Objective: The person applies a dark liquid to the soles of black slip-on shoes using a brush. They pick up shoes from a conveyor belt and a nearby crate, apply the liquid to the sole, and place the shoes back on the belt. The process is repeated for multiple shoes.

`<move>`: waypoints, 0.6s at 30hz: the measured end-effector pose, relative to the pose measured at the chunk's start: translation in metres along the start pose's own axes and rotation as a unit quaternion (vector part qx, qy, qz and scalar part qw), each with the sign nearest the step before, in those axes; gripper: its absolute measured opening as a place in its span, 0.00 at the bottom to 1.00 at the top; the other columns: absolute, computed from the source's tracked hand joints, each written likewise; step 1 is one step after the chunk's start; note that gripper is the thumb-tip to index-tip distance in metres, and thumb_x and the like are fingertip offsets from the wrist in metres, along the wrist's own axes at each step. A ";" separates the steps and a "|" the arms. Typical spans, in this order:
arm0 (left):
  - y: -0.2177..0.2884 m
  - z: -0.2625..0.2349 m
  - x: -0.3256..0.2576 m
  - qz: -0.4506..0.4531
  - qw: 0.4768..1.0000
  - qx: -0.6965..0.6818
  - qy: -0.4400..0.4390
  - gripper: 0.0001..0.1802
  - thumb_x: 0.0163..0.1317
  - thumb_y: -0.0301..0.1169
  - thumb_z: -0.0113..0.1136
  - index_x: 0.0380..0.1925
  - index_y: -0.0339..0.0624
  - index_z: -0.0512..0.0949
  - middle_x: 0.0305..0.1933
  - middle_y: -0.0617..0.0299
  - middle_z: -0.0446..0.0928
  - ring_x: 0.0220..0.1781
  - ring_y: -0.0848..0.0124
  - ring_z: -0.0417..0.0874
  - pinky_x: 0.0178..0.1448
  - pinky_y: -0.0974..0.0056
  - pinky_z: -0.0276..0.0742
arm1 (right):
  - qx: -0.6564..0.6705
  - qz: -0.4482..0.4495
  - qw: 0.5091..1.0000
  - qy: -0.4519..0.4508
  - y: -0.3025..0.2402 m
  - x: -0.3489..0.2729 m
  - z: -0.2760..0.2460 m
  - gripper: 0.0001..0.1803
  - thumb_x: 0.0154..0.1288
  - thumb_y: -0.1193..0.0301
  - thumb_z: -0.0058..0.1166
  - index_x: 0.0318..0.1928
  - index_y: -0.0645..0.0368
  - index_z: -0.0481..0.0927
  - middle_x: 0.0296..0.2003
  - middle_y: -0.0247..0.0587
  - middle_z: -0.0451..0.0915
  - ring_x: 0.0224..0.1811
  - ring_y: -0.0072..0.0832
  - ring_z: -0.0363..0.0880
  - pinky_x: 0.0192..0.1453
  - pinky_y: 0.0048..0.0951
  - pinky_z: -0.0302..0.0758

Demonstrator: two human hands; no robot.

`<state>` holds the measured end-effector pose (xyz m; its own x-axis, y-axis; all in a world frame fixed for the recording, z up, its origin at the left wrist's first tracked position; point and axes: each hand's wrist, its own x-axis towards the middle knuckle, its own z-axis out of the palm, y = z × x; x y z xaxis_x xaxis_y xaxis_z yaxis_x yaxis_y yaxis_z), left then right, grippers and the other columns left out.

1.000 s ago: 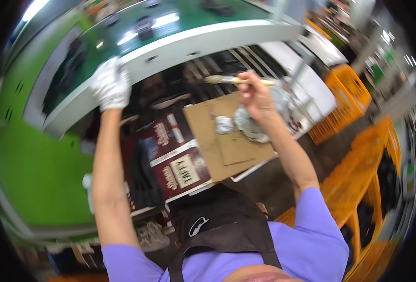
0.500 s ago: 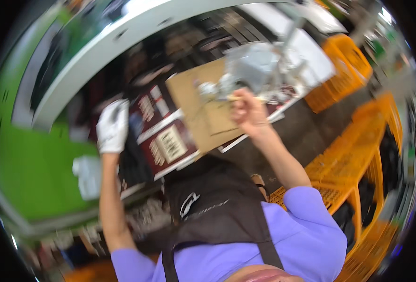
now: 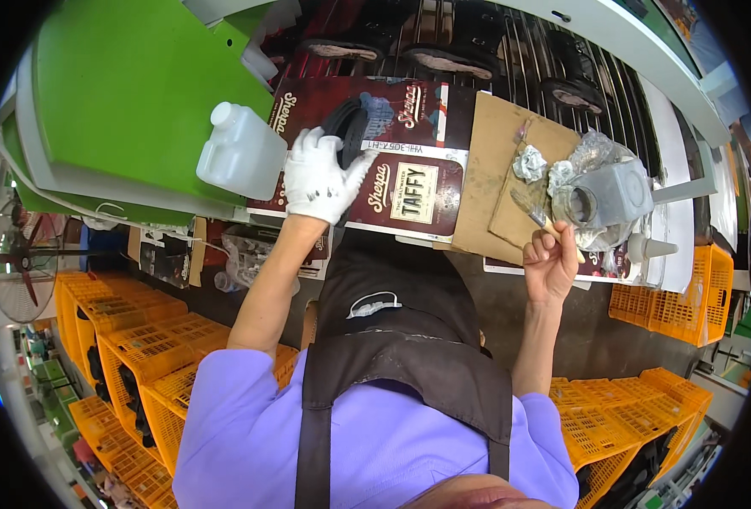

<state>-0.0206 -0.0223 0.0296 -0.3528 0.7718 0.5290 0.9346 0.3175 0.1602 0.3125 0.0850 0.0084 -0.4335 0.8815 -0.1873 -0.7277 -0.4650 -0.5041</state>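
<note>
My left hand (image 3: 320, 180), in a stained white glove, grips a curved black piece like a shoe sole (image 3: 352, 131) over a dark red printed cardboard sheet (image 3: 430, 199). Bare, my right hand (image 3: 553, 259) pinches the wooden handle of a brush (image 3: 536, 212). The brush's bristles point up and left over a brown cardboard piece (image 3: 487, 161). Just right of the brush, a clear plastic container (image 3: 619, 191) lies with its round opening toward it. Crumpled whitish wads (image 3: 529, 164) sit beyond the brush.
A translucent white jug (image 3: 241, 153) stands left of my gloved hand by a green surface (image 3: 129, 93). Black boots (image 3: 447, 61) lie on rollers at the far side. A nozzle bottle (image 3: 647, 248) is at right. Orange crates (image 3: 676, 293) stand around me.
The head view has turned, so the bench sits differently in the picture. My gloved hand is now over the printed cardboard with the black sole. My right hand still holds the brush.
</note>
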 end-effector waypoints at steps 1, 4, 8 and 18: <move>-0.005 0.005 -0.002 -0.015 0.999 0.027 -0.030 0.29 0.48 0.54 0.64 0.30 0.35 0.77 0.44 0.41 0.73 0.53 0.45 0.71 0.53 0.48 0.70 | -0.011 -0.008 1.000 0.005 0.000 -0.002 -0.001 0.10 0.69 0.64 0.47 0.40 0.57 0.76 0.22 0.32 0.71 0.21 0.18 0.61 0.26 0.20 0.59; 0.005 0.012 -0.012 -0.014 0.994 0.072 -0.079 0.26 0.48 0.51 0.64 0.24 0.34 0.75 0.53 0.34 0.69 0.58 0.39 0.67 0.53 0.45 0.70 | -0.029 -0.027 0.999 0.022 -0.002 -0.009 -0.005 0.10 0.68 0.64 0.49 0.39 0.57 0.76 0.22 0.32 0.72 0.21 0.19 0.63 0.25 0.20 0.59; -0.003 0.028 -0.026 0.004 0.996 0.074 -0.044 0.19 0.53 0.43 0.62 0.22 0.34 0.74 0.56 0.34 0.67 0.60 0.39 0.65 0.54 0.44 0.70 | -0.059 -0.051 0.996 0.033 -0.010 -0.013 -0.016 0.10 0.67 0.65 0.50 0.39 0.59 0.76 0.22 0.34 0.72 0.21 0.20 0.63 0.25 0.21 0.59; 0.030 -0.014 -0.005 -0.339 0.634 -0.680 -0.142 0.11 0.65 0.33 0.54 0.41 0.37 0.73 0.39 0.52 0.79 0.36 0.63 0.82 0.39 0.67 0.78 | -0.670 -0.247 0.693 0.101 -0.099 0.005 0.020 0.10 0.63 0.69 0.55 0.34 0.66 0.81 0.25 0.30 0.78 0.26 0.14 0.71 0.30 0.18 0.67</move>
<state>0.0097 -0.0246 0.0436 -0.5075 0.8414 -0.1857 -0.3306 0.0088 0.9437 0.3718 0.1337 0.0745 -0.1257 0.9624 0.2407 0.4435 0.2716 -0.8541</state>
